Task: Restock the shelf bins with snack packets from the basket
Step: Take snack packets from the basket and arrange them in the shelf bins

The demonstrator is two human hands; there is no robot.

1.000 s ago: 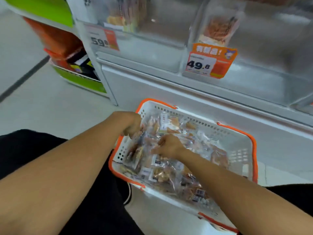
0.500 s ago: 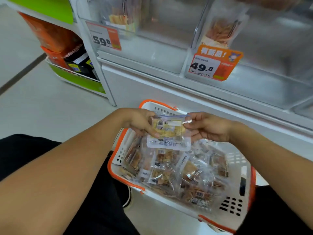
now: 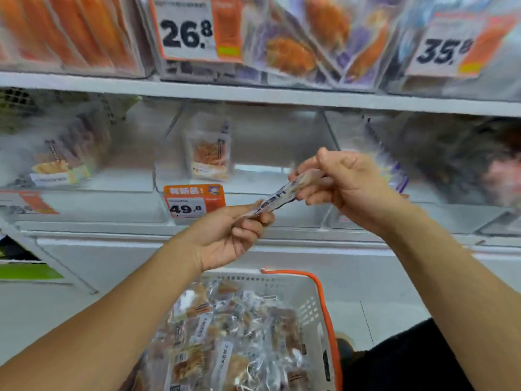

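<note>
Two hands share one snack packet, held edge-on to the camera so that it shows as a thin strip — its long axis runs from about 8 o'clock, at the left hand, up to about 2 o'clock, at the right hand. The left hand pinches the lower end between thumb and curled fingers; the right hand has its fingers curled round the upper end, knuckles toward the camera. Both hands are closed on the packet, neither one free.

That packet hangs in front of the clear middle shelf bin, the one with the orange 49.8 price tag on its front lip and a lone upright pouch standing inside at about 11 o'clock from the packet. The right hand is the higher one and, judging by its overlap with the bin front, the nearer to the opening. The left sits lower, at the level of the bin's lip.

So the coming move most likely turns on this tilt: the upper end leads toward the bin, and the packet would need carrying over the lip toward 12 o'clock before the lower pinch lets go. Which bin is actually meant I cannot tell — blur hides the labels.

Down at 6 o'clock the white basket with its orange rim remains heaped with more packets
</note>
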